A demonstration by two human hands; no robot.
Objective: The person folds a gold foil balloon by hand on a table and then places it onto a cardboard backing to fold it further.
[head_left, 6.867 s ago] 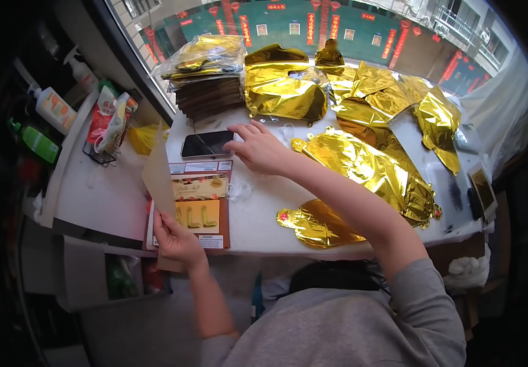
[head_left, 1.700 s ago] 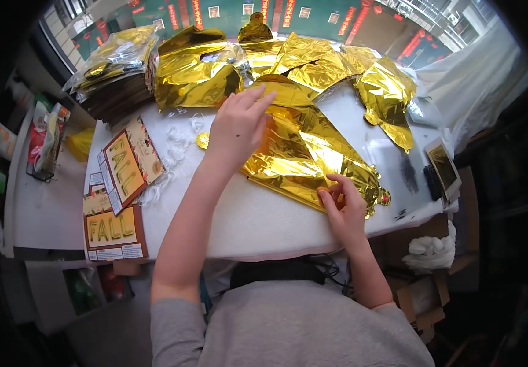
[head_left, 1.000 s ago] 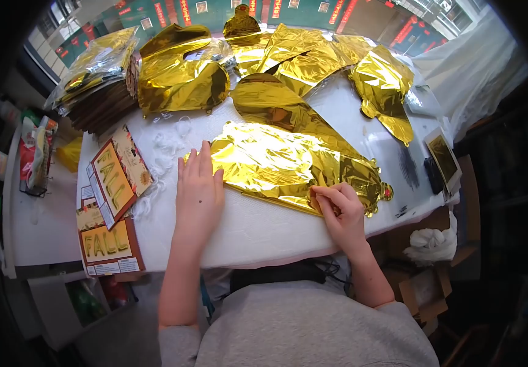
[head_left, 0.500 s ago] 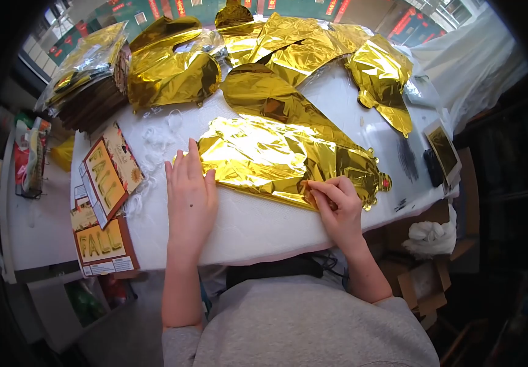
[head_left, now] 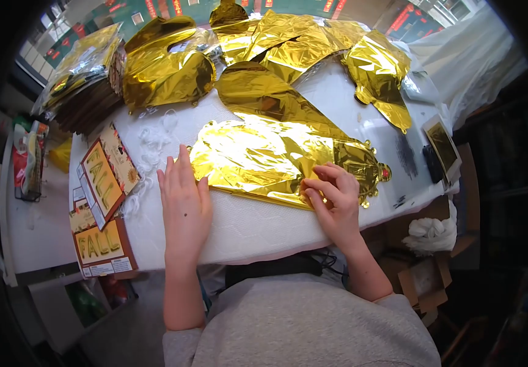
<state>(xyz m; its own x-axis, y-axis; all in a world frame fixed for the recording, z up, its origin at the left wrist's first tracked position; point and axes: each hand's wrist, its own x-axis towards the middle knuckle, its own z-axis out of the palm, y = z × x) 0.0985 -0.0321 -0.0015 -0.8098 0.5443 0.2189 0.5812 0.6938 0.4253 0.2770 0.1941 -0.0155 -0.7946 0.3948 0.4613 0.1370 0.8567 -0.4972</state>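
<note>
While the left hand (head_left: pixel 186 205) lies nearly flat, palm down and fingers stretched out, its fingertips are at the 9 o'clock end of the gold foil piece (head_left: pixel 245 162). It is wide open, with nothing visible in its grasp. The right hand (head_left: pixel 335 205) is at the foil's near edge, around 5 o'clock, with its fingers bent and the thumb brought close to the index finger; whether foil is caught between the tips, I cannot tell.

The gold foil piece lies flat at the middle of the white table (head_left: pixel 258 235), wrinkled and shining, with its narrow end and a small red mark pointing to 3 o'clock. Just beyond it, a darker foil strip (head_left: pixel 264 92) slants from 12 o'clock down toward 3 o'clock, meeting the bright foil along its far side.

Further out, a curved foil shape (head_left: pixel 169 76) lies at 11 o'clock, overlapping foil sheets (head_left: pixel 300 43) at 12 o'clock, and another foil piece (head_left: pixel 379 67) at 1 o'clock. At 10 o'clock rises a stack of packs (head_left: pixel 87 85) with clear wrapping on top.

Two cards lettered FALL (head_left: pixel 102 241) overlap at 8 to 9 o'clock, one tilted across the other. White strings (head_left: pixel 154 140) lie loosely between them and the gold foil piece. At 3 o'clock, by the table's edge, a light-framed panel (head_left: pixel 442 150) stands beside a small black object (head_left: pixel 432 163).
</note>
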